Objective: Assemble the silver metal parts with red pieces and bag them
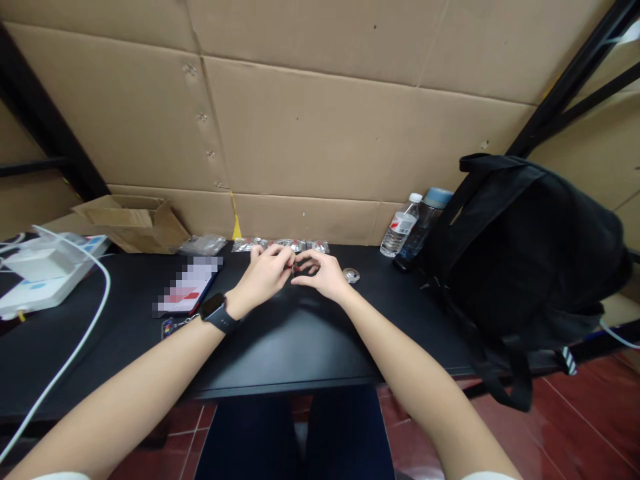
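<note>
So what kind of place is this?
Probably somebody's makeshift work spot: there's a black table with cardboard for a wall behind it, and a backpack on the right.

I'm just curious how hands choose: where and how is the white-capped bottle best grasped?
I'd clasp the white-capped bottle around its label, coming from the left: it stands on its base with a slim, round body, while the blue-lidded bottle and bag crowd its right.

Black bench (310,353), lower half of frame. On it, left: open brown carton (140,223), phone (185,297). Mid-frame: row of clear packets (247,245), round clear disc (351,275). Right: two bottles (397,233), black backpack (530,260).
</note>
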### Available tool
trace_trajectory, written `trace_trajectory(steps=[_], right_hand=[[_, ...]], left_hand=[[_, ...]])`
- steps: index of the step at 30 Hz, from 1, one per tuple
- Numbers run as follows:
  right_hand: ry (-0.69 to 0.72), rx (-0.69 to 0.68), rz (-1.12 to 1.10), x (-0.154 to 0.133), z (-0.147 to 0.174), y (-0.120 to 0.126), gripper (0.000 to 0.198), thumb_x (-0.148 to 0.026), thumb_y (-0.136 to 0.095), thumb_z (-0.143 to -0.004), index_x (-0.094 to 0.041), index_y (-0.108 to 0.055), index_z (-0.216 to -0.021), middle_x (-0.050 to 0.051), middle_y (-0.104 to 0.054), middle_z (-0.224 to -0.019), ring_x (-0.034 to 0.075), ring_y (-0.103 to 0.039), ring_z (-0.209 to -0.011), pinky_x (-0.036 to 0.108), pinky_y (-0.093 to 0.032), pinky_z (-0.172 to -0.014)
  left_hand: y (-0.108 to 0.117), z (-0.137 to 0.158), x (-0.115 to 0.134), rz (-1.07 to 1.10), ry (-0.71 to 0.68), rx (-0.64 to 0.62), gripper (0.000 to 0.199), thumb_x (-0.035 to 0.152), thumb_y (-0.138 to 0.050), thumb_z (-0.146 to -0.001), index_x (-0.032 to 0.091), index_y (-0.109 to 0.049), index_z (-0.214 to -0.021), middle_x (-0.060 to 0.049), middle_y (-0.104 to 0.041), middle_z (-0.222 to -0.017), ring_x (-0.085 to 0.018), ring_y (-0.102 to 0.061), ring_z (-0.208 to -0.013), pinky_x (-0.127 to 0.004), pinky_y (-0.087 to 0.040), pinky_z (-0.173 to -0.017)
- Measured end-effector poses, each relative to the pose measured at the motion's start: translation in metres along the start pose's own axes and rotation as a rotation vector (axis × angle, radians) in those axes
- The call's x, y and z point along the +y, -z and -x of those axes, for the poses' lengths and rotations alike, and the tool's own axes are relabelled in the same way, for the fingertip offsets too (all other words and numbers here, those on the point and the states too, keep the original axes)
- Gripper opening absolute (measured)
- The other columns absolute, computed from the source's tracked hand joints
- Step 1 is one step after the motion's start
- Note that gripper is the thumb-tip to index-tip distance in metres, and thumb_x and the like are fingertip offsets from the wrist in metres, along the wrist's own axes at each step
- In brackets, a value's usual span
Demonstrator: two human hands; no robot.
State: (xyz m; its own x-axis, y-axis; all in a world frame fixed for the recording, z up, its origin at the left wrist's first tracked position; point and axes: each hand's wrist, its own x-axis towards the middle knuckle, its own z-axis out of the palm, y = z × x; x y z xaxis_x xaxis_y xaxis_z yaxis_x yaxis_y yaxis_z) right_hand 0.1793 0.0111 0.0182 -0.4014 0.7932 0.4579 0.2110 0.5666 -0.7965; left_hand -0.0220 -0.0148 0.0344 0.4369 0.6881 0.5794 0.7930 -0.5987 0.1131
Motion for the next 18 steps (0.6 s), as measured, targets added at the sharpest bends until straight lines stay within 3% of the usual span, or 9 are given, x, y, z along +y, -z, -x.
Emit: trace_trajectory(steps=[4,7,10,13,18], right_hand=[[-0.029,-0.027,-0.059,0.001,0.000,0.001,0.045,-0.039,-0.091,-0.063,-0.022,-0.070,-0.098,0.004,-0.076,-0.097,0.022,-0.075,-0.088,0.029,-0.056,-0.073],[-0.051,-0.077,-0.120,-0.001,-0.002,0.007,0.038,-0.044,-0.083,-0.074,-0.020,-0.071,-0.100,0.006,-0.076,-0.099,0.021,-0.074,-0.091,0.030,-0.056,-0.078],[-0.039,-0.073,-0.031,-0.003,-0.004,0.014,0.026,-0.044,-0.068,-0.088,-0.019,-0.072,-0.094,0.005,-0.074,-0.096,0.019,-0.071,-0.085,0.031,-0.055,-0.080],[0.020,-0.068,0.084,-0.005,-0.004,0.017,0.021,-0.040,-0.067,-0.089,-0.019,-0.072,-0.086,0.004,-0.071,-0.091,0.017,-0.067,-0.079,0.030,-0.054,-0.076],[0.093,-0.108,0.136,-0.004,-0.004,0.015,0.019,-0.034,-0.065,-0.091,-0.018,-0.067,-0.080,0.006,-0.066,-0.096,0.018,-0.064,-0.088,0.030,-0.052,-0.078]], left_hand=[[0.001,0.000,-0.001,-0.002,-0.009,0.005,0.007,0.018,-0.051,-0.093,0.023,-0.047,-0.091,-0.004,-0.068,-0.098,-0.025,-0.059,-0.104,-0.041,-0.028,-0.086],[0.004,-0.001,-0.001,0.006,0.005,0.019,0.005,0.020,-0.053,-0.093,0.023,-0.049,-0.094,-0.004,-0.068,-0.100,-0.025,-0.059,-0.105,-0.041,-0.028,-0.087],[0.005,-0.001,0.001,0.014,0.018,0.043,0.005,0.022,-0.054,-0.093,0.023,-0.050,-0.095,-0.004,-0.068,-0.099,-0.025,-0.060,-0.105,-0.041,-0.028,-0.089],[0.004,-0.001,0.001,0.019,0.013,0.039,0.005,0.023,-0.056,-0.094,0.023,-0.051,-0.095,-0.003,-0.069,-0.099,-0.024,-0.060,-0.105,-0.041,-0.028,-0.089],[0.005,0.000,0.002,0.049,-0.013,0.020,0.007,0.023,-0.056,-0.094,0.024,-0.052,-0.099,-0.003,-0.070,-0.103,-0.025,-0.059,-0.111,-0.041,-0.028,-0.092]])
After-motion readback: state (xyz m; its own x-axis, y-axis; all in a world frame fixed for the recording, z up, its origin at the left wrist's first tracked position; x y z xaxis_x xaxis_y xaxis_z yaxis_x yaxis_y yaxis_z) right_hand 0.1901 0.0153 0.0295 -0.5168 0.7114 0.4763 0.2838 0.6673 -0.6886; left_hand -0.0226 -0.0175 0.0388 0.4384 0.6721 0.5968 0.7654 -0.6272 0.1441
